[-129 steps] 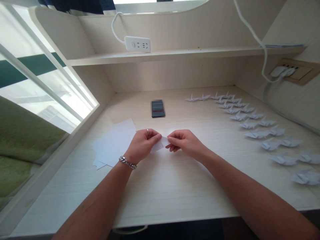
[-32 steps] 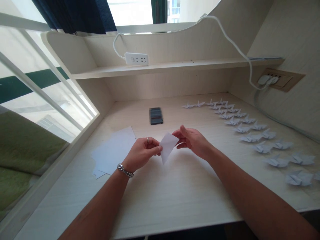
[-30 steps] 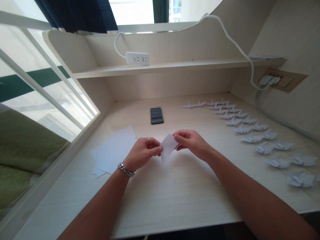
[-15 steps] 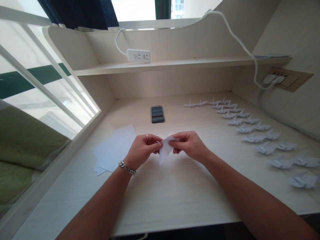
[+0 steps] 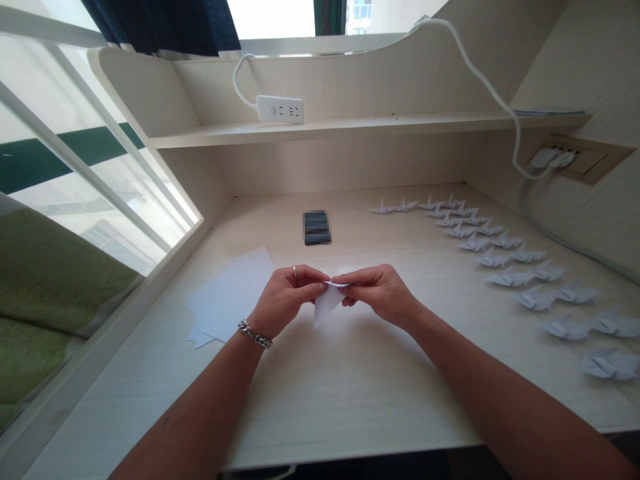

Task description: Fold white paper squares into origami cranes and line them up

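Observation:
A small folded white paper [image 5: 324,307] hangs point-down just above the desk [image 5: 350,373], near its middle. My left hand [image 5: 285,299], with a ring and a metal bracelet, pinches its top left edge. My right hand [image 5: 377,293] pinches the top right edge, fingertips almost meeting those of the left. Both hands are closed on the paper.
A stack of white sheets [image 5: 227,300] lies left of my hands. A dark phone [image 5: 316,227] rests further back. Several folded paper cranes [image 5: 500,257] run in rows along the right side. A power strip [image 5: 279,109] sits on the shelf; cables lead to a wall socket [image 5: 565,159].
The paper was held up as an open flap between my hands; my right hand has closed in toward the left, and the paper now hangs narrower with its tip lower.

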Demonstrator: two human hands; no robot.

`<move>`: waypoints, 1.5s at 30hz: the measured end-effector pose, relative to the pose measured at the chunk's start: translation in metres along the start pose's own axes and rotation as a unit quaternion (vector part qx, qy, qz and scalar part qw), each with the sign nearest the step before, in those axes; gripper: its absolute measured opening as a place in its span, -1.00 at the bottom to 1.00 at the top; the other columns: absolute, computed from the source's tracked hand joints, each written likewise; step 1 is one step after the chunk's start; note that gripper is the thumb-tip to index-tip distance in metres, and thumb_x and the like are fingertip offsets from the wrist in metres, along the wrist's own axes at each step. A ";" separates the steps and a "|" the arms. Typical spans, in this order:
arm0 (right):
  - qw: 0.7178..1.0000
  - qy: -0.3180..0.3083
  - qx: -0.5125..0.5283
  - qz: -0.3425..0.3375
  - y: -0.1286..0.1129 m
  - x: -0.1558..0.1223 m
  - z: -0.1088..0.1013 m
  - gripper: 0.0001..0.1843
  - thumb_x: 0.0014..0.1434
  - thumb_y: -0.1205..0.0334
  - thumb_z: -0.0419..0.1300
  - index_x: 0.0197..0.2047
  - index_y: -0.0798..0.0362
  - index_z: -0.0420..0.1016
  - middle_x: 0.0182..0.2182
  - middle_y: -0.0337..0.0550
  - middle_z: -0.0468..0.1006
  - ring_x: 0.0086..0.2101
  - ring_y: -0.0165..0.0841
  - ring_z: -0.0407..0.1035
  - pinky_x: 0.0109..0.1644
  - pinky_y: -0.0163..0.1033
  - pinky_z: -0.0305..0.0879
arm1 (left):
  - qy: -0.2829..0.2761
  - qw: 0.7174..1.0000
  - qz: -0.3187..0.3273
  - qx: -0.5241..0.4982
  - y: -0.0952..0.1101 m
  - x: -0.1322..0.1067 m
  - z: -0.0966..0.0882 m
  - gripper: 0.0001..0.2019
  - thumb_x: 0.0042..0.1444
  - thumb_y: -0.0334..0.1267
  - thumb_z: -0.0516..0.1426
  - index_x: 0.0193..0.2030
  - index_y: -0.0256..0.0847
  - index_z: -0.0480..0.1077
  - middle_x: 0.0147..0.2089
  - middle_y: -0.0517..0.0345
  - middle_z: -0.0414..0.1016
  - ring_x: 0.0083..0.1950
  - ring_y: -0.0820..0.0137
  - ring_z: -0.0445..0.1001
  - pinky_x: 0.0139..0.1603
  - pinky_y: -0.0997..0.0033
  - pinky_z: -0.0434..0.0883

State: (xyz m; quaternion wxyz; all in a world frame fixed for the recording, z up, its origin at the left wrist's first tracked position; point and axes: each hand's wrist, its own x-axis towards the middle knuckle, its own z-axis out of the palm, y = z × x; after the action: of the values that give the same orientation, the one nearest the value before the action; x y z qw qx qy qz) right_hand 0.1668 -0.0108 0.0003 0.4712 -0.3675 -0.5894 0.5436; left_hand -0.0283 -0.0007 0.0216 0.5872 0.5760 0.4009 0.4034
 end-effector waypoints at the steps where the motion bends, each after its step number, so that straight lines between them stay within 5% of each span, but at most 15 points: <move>1: 1.000 -0.001 0.003 -0.001 0.000 0.000 0.000 -0.77 -0.01 0.30 0.33 -0.22 -0.03 0.66 -0.44 -0.16 0.64 -0.50 -0.39 0.48 -0.33 -0.21 0.46 | -0.004 1.000 0.000 -0.011 -0.001 0.000 -0.001 -0.88 -0.07 -0.32 0.29 -0.35 -0.29 0.54 -0.38 0.08 0.56 -0.35 0.40 0.48 -0.32 0.41 0.41; 27: 0.992 -0.044 0.104 0.056 -0.003 -0.001 -0.004 -0.79 -0.12 0.34 0.37 -0.31 0.08 0.66 -0.48 -0.13 0.61 -0.43 -0.35 0.49 -0.21 -0.18 0.44 | -0.008 1.000 0.019 -0.020 0.002 -0.001 -0.001 -0.95 -0.07 -0.39 0.25 -0.41 -0.25 0.55 -0.46 0.19 0.52 -0.43 0.50 0.42 -0.40 0.53 0.37; 34: 0.997 -0.029 0.039 0.065 -0.006 -0.001 0.000 -0.75 -0.08 0.16 0.40 -0.34 0.13 0.62 -0.49 -0.14 0.58 -0.46 -0.37 0.47 -0.30 -0.22 0.42 | 0.008 0.992 0.045 0.114 0.004 -0.001 0.000 -0.93 -0.05 -0.36 0.25 -0.39 -0.27 0.57 -0.40 0.12 0.58 -0.36 0.45 0.45 -0.32 0.50 0.37; 45: 0.998 -0.021 0.027 0.059 -0.001 0.003 0.000 -0.68 -0.11 0.11 0.42 -0.33 0.12 0.52 -0.52 -0.20 0.55 -0.50 -0.38 0.47 -0.35 -0.21 0.44 | 0.032 0.996 0.037 0.077 0.003 0.000 0.003 -0.86 -0.09 -0.35 0.30 -0.34 -0.28 0.52 -0.38 0.15 0.59 -0.35 0.47 0.50 -0.32 0.53 0.41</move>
State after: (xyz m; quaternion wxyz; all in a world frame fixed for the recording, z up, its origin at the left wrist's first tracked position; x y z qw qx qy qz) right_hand 0.1658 -0.0087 0.0015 0.4356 -0.3771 -0.5613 0.5942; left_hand -0.0253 -0.0021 0.0247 0.5124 0.6207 0.4283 0.4108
